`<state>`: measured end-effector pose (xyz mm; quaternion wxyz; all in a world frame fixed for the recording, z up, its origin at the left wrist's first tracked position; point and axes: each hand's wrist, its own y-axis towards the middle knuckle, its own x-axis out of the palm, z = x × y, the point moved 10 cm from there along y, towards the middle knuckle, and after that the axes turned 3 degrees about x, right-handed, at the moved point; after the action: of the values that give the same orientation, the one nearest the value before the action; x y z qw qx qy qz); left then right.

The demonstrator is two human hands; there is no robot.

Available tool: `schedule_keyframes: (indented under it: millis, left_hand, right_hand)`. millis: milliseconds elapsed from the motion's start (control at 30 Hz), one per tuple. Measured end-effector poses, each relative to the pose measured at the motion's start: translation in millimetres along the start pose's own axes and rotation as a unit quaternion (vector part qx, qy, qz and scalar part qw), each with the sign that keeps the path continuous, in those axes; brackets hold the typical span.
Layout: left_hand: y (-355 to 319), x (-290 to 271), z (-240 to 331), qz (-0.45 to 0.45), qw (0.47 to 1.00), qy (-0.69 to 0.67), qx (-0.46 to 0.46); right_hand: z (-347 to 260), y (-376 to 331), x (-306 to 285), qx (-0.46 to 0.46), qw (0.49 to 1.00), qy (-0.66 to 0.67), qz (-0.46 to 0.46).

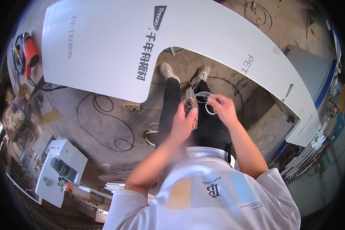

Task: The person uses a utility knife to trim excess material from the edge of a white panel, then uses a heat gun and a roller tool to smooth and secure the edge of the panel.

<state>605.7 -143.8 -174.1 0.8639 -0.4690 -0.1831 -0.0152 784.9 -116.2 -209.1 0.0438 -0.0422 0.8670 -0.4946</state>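
My left hand (pixel 183 123) is closed around a small metal hand tool (pixel 189 100), thumb up along its side. My right hand (pixel 223 109) pinches a thin white strip (pixel 204 100) that curls in a loop between both hands and touches the tool's tip. Both hands are held in front of my waist, above my black trousers and light shoes (pixel 168 71). A large white curved panel (pixel 103 50) with dark printing lies just beyond my feet and arcs around to the right.
An orange heat gun (pixel 29 49) lies at the far left. Black cables (pixel 103 122) snake over the concrete floor, with a white strip loop (pixel 152 132) and a small wooden block (pixel 132 107). A white machine (pixel 61 168) stands lower left; stacked panels (pixel 310 149) are at the right.
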Motion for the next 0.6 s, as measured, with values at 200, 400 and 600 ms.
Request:
schedule_keyframes:
  millis: [200,400,600]
  left_hand:
    - [-1.6,-14.0,31.6,0.069,0.995,0.026,0.063]
    - [3.5,-13.0,81.9,0.036,0.993,0.056,0.101]
    - [28.6,-18.7,125.4,0.019,0.989,0.082,0.121]
  right_hand:
    - [-92.4,-23.1,-44.6,-0.332,0.776,-0.470,0.260]
    - [-105.7,-5.6,-18.6,-0.208,0.949,-0.216,0.096]
    - [-120.6,22.8,59.3,-0.134,0.990,0.009,0.045]
